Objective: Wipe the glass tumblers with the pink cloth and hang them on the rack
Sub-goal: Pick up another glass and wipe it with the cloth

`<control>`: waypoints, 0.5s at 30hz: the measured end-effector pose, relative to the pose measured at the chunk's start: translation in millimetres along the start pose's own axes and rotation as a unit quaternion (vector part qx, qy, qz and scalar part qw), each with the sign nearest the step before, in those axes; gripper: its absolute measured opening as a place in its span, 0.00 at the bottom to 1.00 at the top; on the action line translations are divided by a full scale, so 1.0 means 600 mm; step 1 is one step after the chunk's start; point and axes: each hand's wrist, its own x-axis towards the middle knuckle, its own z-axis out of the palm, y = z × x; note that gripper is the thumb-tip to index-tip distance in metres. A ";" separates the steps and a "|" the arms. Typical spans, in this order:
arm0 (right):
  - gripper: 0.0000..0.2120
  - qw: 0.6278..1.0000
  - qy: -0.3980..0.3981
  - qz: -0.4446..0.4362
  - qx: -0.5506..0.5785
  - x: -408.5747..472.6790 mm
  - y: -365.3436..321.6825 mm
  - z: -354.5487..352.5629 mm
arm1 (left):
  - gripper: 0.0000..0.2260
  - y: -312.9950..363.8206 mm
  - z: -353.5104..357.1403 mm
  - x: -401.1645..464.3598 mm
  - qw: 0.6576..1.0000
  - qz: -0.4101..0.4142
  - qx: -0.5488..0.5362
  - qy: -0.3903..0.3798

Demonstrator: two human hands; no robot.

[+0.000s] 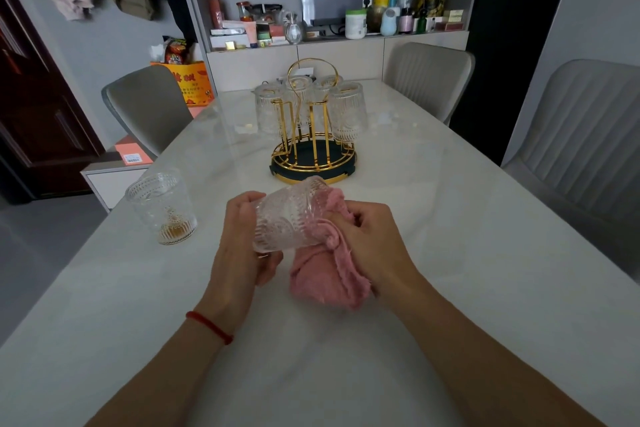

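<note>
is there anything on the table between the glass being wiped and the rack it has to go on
Nothing visible. The held tumbler, gripped by the left hand with the pink cloth in the right hand, sits just before the rack, with only bare table between. The other tumbler stands off to the left.

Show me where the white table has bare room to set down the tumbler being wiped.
Bare patches: the white marble table right of the gold wire rack and hands, toward the grey chairs; the near strip between the forearms; and between the upright ribbed glass tumbler and the rack. Crowded: the rack, with clear tumblers hung on it, and the centre, where both hands work.
</note>
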 end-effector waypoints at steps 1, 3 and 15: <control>0.13 1.000 -0.005 -0.015 -0.006 -0.001 -0.004 -0.002 | 0.11 -0.003 0.001 0.001 0.998 0.046 0.041 0.012; 0.09 0.999 -0.013 -0.045 -0.021 -0.003 -0.006 -0.004 | 0.13 0.001 0.004 0.002 0.997 0.070 0.041 0.003; 0.17 1.000 0.008 0.013 0.023 0.001 0.010 -0.004 | 0.14 -0.010 -0.024 0.015 0.973 -0.121 -0.163 -0.114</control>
